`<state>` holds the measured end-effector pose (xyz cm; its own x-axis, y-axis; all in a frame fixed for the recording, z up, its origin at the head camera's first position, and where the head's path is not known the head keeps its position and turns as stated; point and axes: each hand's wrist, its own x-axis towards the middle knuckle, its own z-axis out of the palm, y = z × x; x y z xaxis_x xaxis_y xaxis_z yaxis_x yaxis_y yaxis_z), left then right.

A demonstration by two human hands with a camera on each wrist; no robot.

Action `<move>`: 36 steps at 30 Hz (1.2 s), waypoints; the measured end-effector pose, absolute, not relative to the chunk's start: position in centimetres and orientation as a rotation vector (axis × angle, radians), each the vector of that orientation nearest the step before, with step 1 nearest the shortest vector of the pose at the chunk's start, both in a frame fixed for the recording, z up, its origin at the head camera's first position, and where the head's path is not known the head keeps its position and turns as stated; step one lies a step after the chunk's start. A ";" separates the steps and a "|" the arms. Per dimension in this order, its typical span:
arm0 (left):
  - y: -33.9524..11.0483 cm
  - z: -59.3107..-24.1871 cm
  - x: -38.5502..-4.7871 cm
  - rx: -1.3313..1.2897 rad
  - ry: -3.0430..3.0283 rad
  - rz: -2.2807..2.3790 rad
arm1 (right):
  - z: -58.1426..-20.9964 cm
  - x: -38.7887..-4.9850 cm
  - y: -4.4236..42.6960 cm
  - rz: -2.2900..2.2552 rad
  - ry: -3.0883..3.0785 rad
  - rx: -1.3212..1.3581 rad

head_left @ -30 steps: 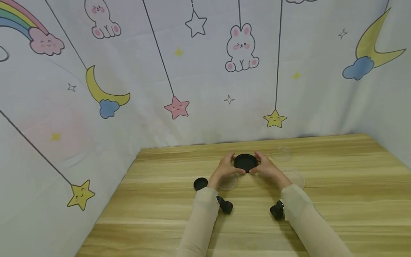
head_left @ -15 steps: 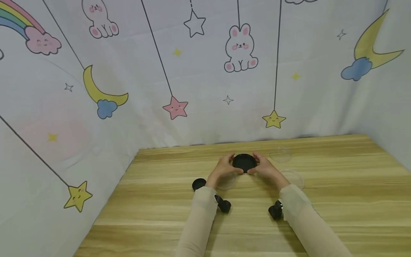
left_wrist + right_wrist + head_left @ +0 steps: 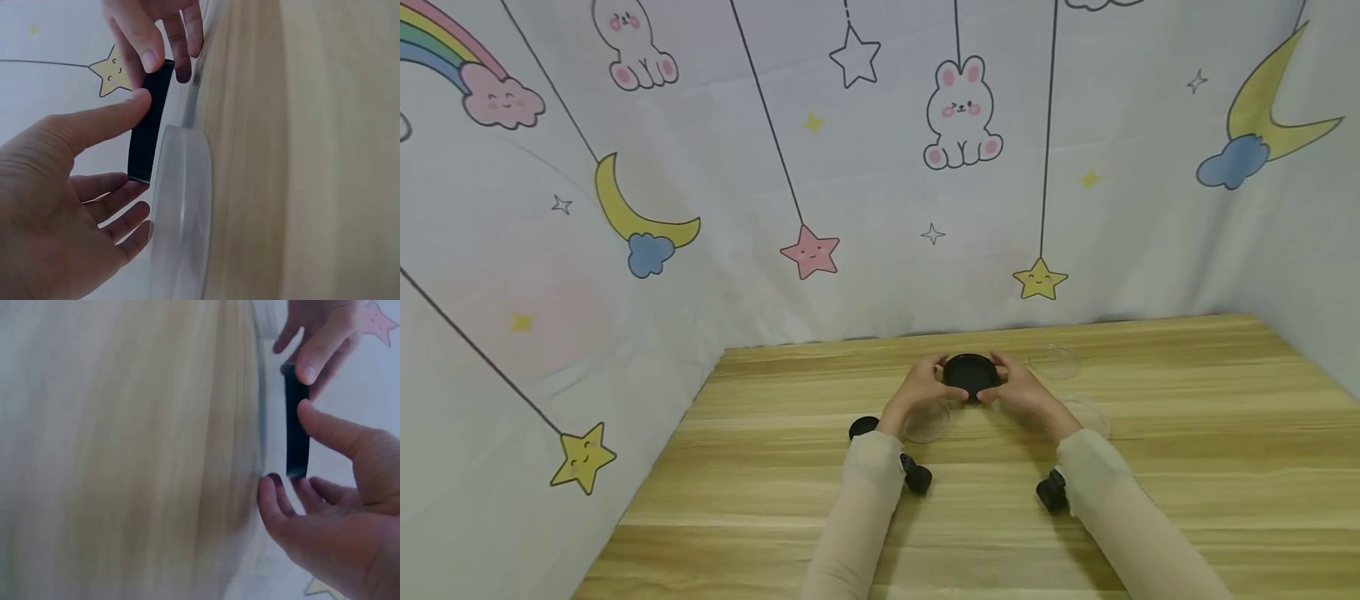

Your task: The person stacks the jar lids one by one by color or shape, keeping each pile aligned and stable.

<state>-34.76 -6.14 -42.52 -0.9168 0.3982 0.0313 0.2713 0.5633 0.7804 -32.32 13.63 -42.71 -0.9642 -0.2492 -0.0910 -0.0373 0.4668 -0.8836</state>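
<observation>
Both hands hold one shallow, round black dish point(image 3: 972, 375) between them, near the back of the table. My left hand point(image 3: 921, 387) grips its left edge with thumb and fingers. On the opposite edge, my right hand point(image 3: 1024, 392) does the same. Side-on in the left wrist view, the black dish point(image 3: 145, 140) stands off the wood, its thin wall showing. The right wrist view also has the dish point(image 3: 297, 437) raised, both thumbs on one face. Just below my left hand a clear round dish point(image 3: 927, 423) lies on the table.
A smaller black round dish point(image 3: 864, 427) sits left of my left wrist, partly covered by it. Two more clear round pieces, one farther back point(image 3: 1056, 362) and one beside my right wrist point(image 3: 1088, 417), lie on the wooden table point(image 3: 760, 483). A printed cloth point(image 3: 880, 183) hangs behind.
The black dish has risen slightly, with both hands still holding it. My forearms have shifted a little apart. The other pieces stay where they were.
</observation>
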 end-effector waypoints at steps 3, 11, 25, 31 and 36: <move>-6.1 -42.0 -34.3 0.581 2.660 1.262 | -42.1 -32.0 14.1 -1.481 2.517 -0.318; -5.9 -41.2 -32.0 0.676 2.646 1.219 | -40.5 -30.6 16.3 -1.311 2.557 -0.569; -4.8 -41.0 -28.8 0.885 2.634 1.203 | -40.7 -28.1 19.5 -1.179 2.591 -0.852; -4.8 -41.5 -28.3 0.818 2.555 1.237 | -41.0 -27.5 19.5 -1.151 2.587 -0.843; -5.0 -42.3 -28.4 0.782 2.519 1.290 | -41.1 -27.4 19.2 -1.103 2.619 -0.827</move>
<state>-28.40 -5.02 -42.34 -0.8386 0.5418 0.0565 0.3626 0.4778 0.8001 -27.35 19.23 -41.10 -0.8287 -0.5577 0.0466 -0.4229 0.5695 -0.7048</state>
